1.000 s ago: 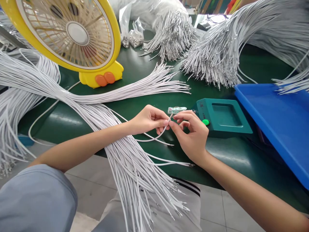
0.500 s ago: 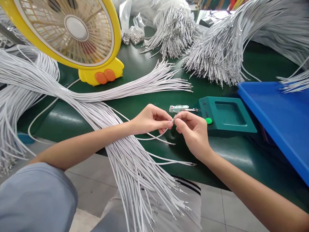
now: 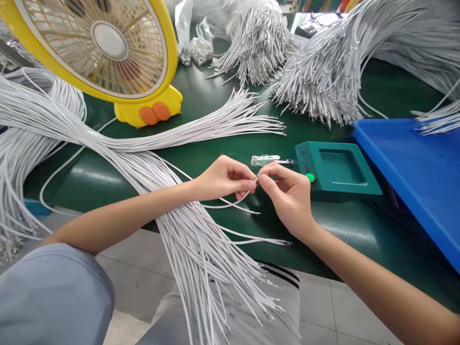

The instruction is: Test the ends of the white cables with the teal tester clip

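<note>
Left of the green box (image 3: 341, 168), a white wire (image 3: 217, 207) is pinched by the left hand (image 3: 226, 178). Its tip seems pinched and worked by the right hand (image 3: 288, 191); next, steady holding seems needed

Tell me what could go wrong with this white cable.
The thin white cable may slip: the bare left hand and bare right hand appear to pinch it only by the fingertips. Loose ends of the long white cable bundle spill past the edge of the dark green tabletop and could snag or tangle.
</note>
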The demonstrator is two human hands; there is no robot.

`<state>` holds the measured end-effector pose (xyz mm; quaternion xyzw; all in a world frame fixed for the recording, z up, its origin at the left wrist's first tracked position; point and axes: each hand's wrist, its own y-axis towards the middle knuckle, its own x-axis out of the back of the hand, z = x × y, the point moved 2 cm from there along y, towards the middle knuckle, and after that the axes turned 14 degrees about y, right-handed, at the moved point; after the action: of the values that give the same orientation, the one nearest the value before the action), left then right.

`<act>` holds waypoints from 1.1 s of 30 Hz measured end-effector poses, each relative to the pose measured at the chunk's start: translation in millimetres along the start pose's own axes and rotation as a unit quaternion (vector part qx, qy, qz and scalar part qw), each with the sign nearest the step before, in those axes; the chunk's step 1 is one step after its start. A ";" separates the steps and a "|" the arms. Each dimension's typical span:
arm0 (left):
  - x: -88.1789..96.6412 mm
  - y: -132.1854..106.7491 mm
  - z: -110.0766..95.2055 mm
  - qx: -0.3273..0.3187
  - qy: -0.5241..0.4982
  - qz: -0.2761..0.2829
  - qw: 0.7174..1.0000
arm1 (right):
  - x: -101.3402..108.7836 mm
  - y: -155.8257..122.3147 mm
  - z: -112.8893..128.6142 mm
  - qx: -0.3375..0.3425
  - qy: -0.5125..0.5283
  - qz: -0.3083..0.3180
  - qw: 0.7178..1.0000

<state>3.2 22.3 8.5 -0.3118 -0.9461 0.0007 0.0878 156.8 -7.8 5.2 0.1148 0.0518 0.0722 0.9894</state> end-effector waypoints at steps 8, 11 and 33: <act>0.4 0.8 2.0 0.008 0.016 0.002 1.000 | 1.3 1.0 -3.4 -0.024 -0.023 0.019 0.999; 0.5 0.5 2.9 0.000 0.012 -0.003 1.000 | 1.0 0.4 -4.1 -0.027 -0.028 0.033 0.999; 0.6 -0.3 0.6 0.044 -0.005 -0.004 0.999 | 1.6 0.0 -0.1 0.000 -0.030 0.005 1.000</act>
<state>2.4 22.4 8.0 -0.3042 -0.9467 0.0442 0.0964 158.4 -7.5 5.0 0.1168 0.0210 0.0741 0.9902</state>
